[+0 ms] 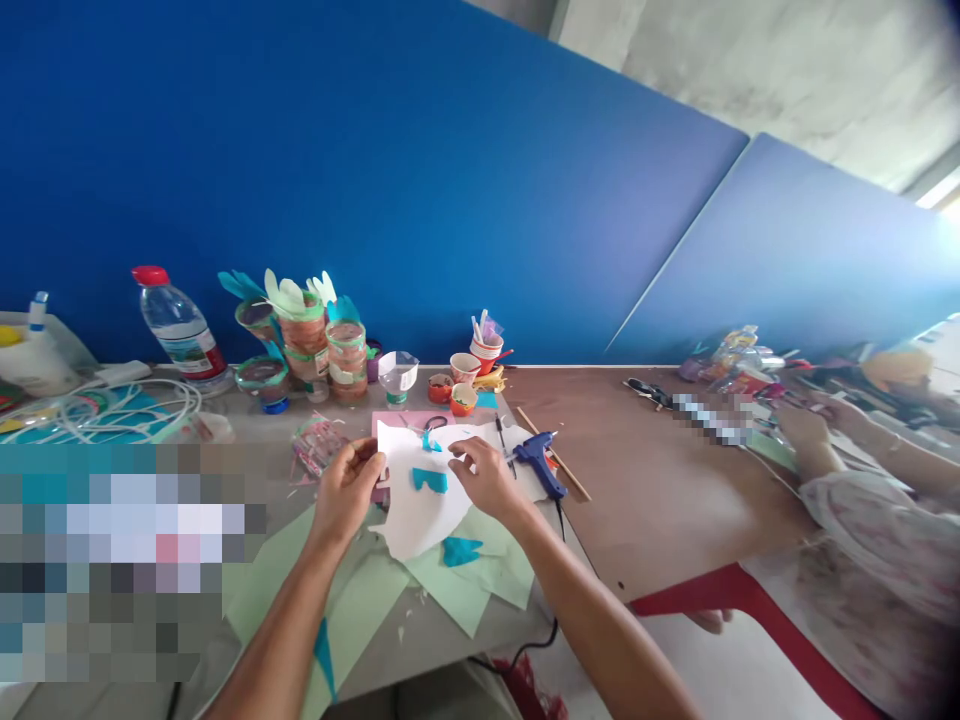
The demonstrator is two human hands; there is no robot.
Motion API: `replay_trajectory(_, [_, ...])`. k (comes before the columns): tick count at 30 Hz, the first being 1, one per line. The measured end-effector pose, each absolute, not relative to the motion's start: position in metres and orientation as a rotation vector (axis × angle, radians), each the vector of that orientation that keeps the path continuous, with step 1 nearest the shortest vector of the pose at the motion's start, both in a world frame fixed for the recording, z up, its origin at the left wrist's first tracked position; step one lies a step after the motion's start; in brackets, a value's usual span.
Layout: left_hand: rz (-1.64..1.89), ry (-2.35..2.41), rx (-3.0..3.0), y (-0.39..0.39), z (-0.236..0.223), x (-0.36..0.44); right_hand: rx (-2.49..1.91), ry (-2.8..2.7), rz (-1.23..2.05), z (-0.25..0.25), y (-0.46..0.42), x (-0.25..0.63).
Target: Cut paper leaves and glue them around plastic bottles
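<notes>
My left hand (350,487) pinches the left edge of a white sheet of paper (420,525) with torn, uneven edges. Over the right part of that sheet is my right hand (484,475), its fingers bent and a little apart, with nothing visible between them. Two blue cut paper pieces lie on the sheet: a small one (430,441) near the top and a notched one (430,481) lower down. Another blue piece (461,551) rests on light green paper (502,570) below. Right of my right hand lies a blue glue gun (541,464) with a black cord.
Decorated cups (346,360), a red-capped bottle (180,330) and paper cups (465,368) stand along the blue partition (420,200). White cable (161,400) is coiled at left. A wooden stick (555,455) lies beyond the glue gun. Another person's hands (810,435) are at far right.
</notes>
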State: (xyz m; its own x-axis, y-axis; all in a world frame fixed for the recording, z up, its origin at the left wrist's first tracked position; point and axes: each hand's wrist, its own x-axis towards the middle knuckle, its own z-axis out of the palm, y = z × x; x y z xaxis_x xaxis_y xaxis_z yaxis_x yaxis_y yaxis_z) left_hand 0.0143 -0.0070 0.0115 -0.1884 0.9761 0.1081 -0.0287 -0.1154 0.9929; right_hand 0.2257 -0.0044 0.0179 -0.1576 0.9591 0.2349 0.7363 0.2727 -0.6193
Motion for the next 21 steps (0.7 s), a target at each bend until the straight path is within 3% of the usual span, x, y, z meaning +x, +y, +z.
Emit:
replay_trajectory(10, [1.327, 1.354, 1.245, -0.019, 0.021, 0.016, -2.278, -1.918, 0.135, 0.021, 0.030, 0.286])
replay_trajectory(21, [1.173, 1.298, 1.465, -0.013, 0.006, 0.010, -2.261, -2.032, 0.093, 0.016, 0.054, 0.285])
